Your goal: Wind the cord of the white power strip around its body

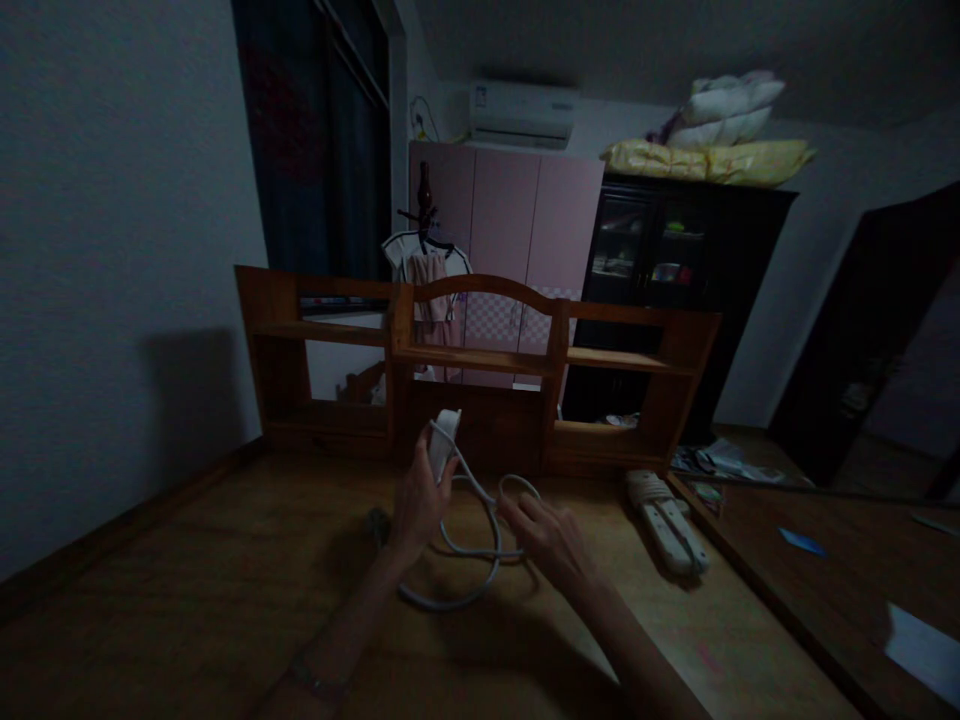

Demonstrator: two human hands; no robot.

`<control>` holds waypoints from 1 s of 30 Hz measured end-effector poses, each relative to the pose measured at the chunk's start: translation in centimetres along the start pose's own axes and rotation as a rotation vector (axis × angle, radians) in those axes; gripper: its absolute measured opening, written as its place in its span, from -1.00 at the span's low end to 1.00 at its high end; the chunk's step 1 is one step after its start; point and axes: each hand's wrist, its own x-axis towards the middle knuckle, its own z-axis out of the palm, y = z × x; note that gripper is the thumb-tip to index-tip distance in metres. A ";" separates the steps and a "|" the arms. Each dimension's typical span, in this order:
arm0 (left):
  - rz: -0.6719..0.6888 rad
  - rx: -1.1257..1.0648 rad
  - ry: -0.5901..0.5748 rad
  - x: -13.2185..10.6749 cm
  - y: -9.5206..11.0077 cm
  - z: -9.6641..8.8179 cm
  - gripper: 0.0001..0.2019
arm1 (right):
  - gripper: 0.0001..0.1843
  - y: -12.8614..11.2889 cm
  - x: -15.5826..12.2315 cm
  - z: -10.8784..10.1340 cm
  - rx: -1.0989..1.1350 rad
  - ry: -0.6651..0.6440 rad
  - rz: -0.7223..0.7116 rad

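- Head view: a white plug (444, 440) stands upright in the left hand (416, 505), whose fingers are wrapped around its lower part, just above the middle of the surface (187, 600).
- Its white cord (480, 560) drops from the plug and lies in loose loops on the surface between the two hands.
- The right hand (551, 540) is spread with fingers stretched out, fingertips touching the far loop of the cord and not closed round it.
- A pale power strip (670, 520) lies on the surface to the right of the right hand, apart from the cord.
- A wooden shelf unit (480, 360) runs along the far edge of the surface.
- Far behind it are a pink wardrobe (517, 220) and, to its right, a black cabinet (675, 260) with bedding (712, 150) piled on top.
- The room is dim, so finer detail is hard to tell.
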 end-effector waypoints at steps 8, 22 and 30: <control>0.277 0.273 -0.281 -1.0 -0.2 0.3 -0.25 | -0.85 -0.2 -0.2 0.7 0.102 0.195 0.006; 0.874 0.294 -0.532 -3.2 2.2 1.2 -0.41 | -0.75 2.5 0.4 -1.2 0.783 0.218 0.402; 0.873 -0.043 -0.551 -4.4 4.2 0.3 -0.35 | -0.67 6.5 -0.2 -1.4 1.242 -0.049 0.619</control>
